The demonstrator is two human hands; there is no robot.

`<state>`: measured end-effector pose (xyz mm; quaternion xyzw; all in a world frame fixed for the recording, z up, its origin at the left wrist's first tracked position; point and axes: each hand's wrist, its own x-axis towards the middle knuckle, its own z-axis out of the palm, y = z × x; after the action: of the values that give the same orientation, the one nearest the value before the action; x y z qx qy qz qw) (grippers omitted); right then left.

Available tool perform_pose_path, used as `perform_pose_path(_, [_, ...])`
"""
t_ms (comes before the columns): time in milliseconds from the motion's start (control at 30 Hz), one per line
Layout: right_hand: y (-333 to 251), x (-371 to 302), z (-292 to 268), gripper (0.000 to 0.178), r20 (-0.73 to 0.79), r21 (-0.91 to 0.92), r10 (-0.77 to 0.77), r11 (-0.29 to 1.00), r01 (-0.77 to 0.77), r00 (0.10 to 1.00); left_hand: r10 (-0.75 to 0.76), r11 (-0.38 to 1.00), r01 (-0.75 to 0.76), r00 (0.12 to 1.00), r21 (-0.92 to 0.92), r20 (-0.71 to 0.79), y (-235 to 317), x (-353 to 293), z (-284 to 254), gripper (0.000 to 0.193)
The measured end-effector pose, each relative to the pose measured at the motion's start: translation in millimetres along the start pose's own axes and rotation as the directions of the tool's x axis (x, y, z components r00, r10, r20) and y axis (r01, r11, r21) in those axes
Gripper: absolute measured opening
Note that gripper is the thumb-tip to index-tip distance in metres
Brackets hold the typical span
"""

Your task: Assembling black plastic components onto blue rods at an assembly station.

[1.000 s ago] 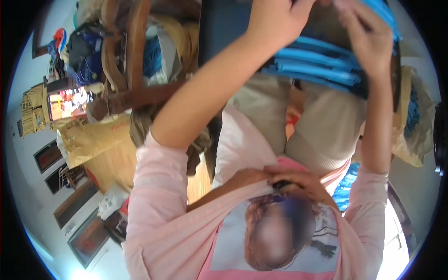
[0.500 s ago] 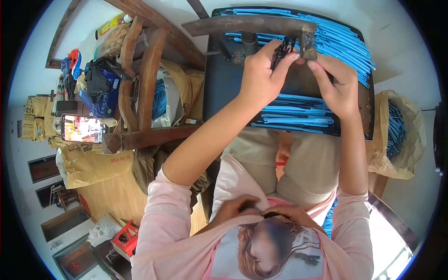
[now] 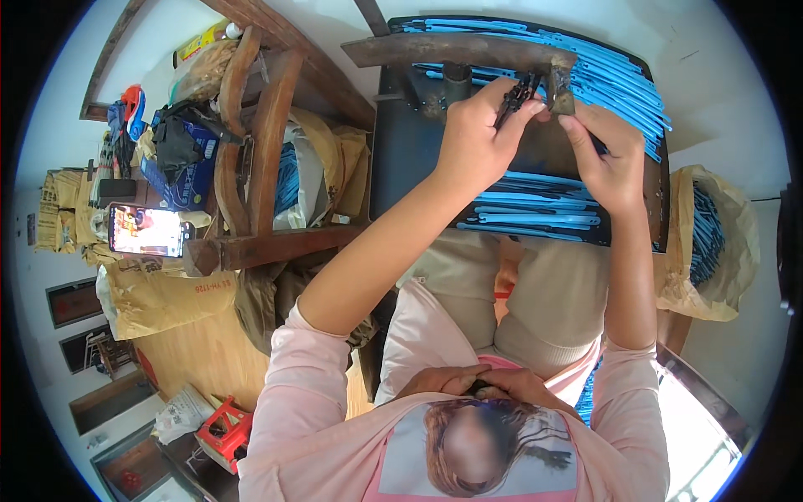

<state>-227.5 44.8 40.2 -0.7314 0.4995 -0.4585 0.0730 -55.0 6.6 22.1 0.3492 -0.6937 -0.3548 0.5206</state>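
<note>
Left hand [image 3: 481, 134] pinches black pieces [image 3: 516, 99], shapes unclear; right hand [image 3: 612, 155] curls beside metal bracket [image 3: 562, 84], can't tell if pinching.

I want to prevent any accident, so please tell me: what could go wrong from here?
1. The right hand is close to the end of the dark bar, so it might get knocked.
2. The left hand grips a bunch of thin black pieces; some could slip out.
3. Blue strips lie near the tray's near edge; a bump might spill them.
</note>
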Motion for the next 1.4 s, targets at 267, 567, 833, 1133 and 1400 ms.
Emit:
perform_pose_path(267, [-1.4, -3.5, 6.2, 0.016, -0.052, 0.014, -0.069, 0.997, 0.07, 0.996, -0.181, 0.95, 0.2, 0.979, -0.241, 0.099, 7.1, -10.8, -3.3, 0.018])
perform_pose_path(567, [-5.9, -13.4, -16.5, 0.017, 0.099, -0.415, 0.011, 0.909, 0.031, 0.995, -0.286, 0.946, 0.273, 0.957, 0.173, 0.051, 24.0, -13.0, -36.1, 0.025])
perform_pose_path(833, [-59.7, -42.0, -63.0, 0.024, 0.309, -0.208, -0.004, 0.976, 0.072, 0.951, 0.11, 0.686, -0.273, 0.955, 0.675, 0.275, -7.1, -32.5, -63.5, 0.03])
perform_pose_path(1133, [-81.0, -117.4, -52.0, 0.019, 0.952, 0.13, 0.038, 0.848, -0.514, 0.303, 0.132, 0.728, -0.293, 0.947, 0.62, 0.293, 6.9, -52.8, -74.8, 0.038])
perform_pose_path(1400, [-99.2, -140.1, -32.6, 0.027, 0.941, 0.221, 0.004, 0.75, -0.623, 0.339, 0.264, 0.817, -0.385, 0.911, 0.428, 0.316, 51.5, -109.1, -83.5, 0.028])
